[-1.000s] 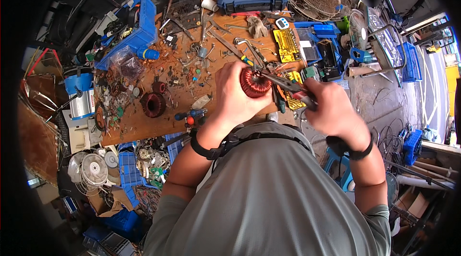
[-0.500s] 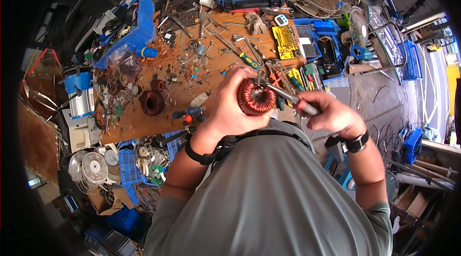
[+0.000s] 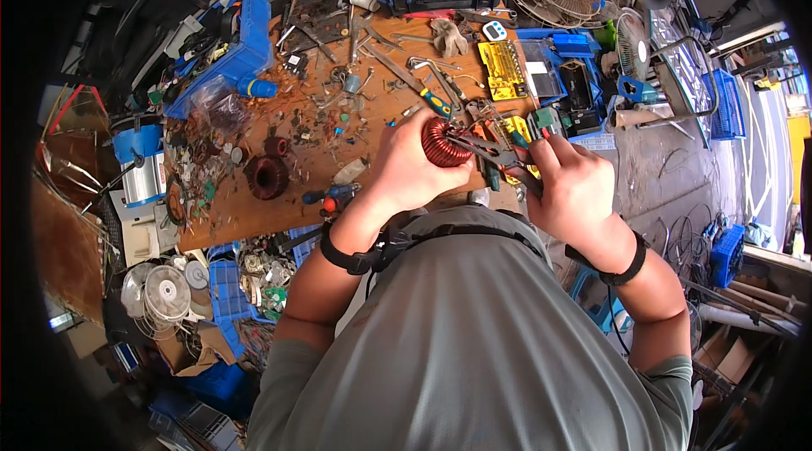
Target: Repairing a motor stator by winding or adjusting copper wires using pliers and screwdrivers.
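Your left hand [image 3: 413, 165] grips the copper coil [image 3: 446, 142]; right hand [image 3: 573, 189] squeezes pliers [image 3: 482, 149] against the coil, above the bench [image 3: 254, 214].

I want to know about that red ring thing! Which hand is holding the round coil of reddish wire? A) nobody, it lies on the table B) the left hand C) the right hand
B: the left hand grips the copper coil, while the right hand works pliers against it.

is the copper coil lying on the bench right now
No, the left hand holds the copper coil up above the bench, while the right hand puts pliers to it.
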The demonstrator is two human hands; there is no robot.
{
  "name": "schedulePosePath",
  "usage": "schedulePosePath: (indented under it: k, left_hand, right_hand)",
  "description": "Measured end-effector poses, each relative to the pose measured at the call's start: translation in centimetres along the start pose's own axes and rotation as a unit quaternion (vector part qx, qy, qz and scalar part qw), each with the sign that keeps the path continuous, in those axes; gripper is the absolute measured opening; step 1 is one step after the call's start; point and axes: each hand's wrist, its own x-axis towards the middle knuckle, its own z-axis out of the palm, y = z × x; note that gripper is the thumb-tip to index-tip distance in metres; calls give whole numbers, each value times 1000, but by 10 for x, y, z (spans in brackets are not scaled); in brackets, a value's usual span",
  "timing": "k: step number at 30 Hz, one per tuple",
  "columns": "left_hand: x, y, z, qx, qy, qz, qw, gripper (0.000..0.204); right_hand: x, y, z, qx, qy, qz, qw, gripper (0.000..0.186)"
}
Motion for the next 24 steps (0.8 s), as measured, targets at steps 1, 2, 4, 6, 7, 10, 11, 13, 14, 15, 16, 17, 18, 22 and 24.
schedulePosePath:
  k: [1, 2, 4, 6, 7, 10, 11, 13, 14, 15, 16, 17, 18, 22, 24]
  left_hand:
    - [-1, -1, -1, -11, 3, 1, 1000, 39]
    - [-3, -1, -4, -23, 8, 2, 1000, 40]
    - [-6, 4, -9, -24, -4, 1, 1000, 42]
    - [-9, 8, -10, -4, 64, 215, 975, 46]
    - [-1, 23, -17, 98, 83, 335, 933, 52]
    - [4, 28, -19, 112, 105, 376, 914, 54]
    - [6, 25, -20, 120, 103, 367, 917, 55]
    - [9, 13, -18, 141, 112, 354, 918, 55]
    - [8, 9, -15, 143, 112, 354, 917, 55]
    - [7, 6, -11, 164, 115, 285, 937, 54]
    - [7, 4, -8, 182, 115, 216, 952, 53]
    - [7, 3, -7, 173, 73, 132, 973, 47]
    - [8, 1, -7, 172, 70, 134, 973, 47]
    - [6, -12, -4, -55, -114, -72, 989, 38]
    - [2, -13, -2, -126, -98, -62, 985, 43]
  right_hand:
    - [3, 2, 2, 14, 16, -16, 1000, 15]
    - [5, 4, 0, 14, 15, -18, 1000, 15]
    - [6, 14, -7, 313, -215, 70, 922, 19]
    - [-2, 20, 6, 547, -227, 96, 800, 27]
    - [-9, 15, 2, 653, -253, 154, 697, 29]
    - [-25, 3, 6, 801, -273, 247, 472, 36]
    - [-27, 5, 12, 806, -285, 235, 463, 33]
    - [-24, 5, 15, 811, -296, 222, 453, 31]
    - [-18, 0, 14, 720, -268, 224, 600, 27]
    - [-14, -3, 14, 606, -231, 220, 728, 24]
    - [-15, 4, 18, 371, -166, 134, 904, 17]
    - [-13, 4, 21, 248, -94, 102, 959, 18]
    - [-10, 3, 23, 118, -20, 67, 991, 20]
    - [-2, 17, 14, 15, 22, -35, 999, 24]
    - [3, 21, 8, 8, 3, -34, 999, 23]
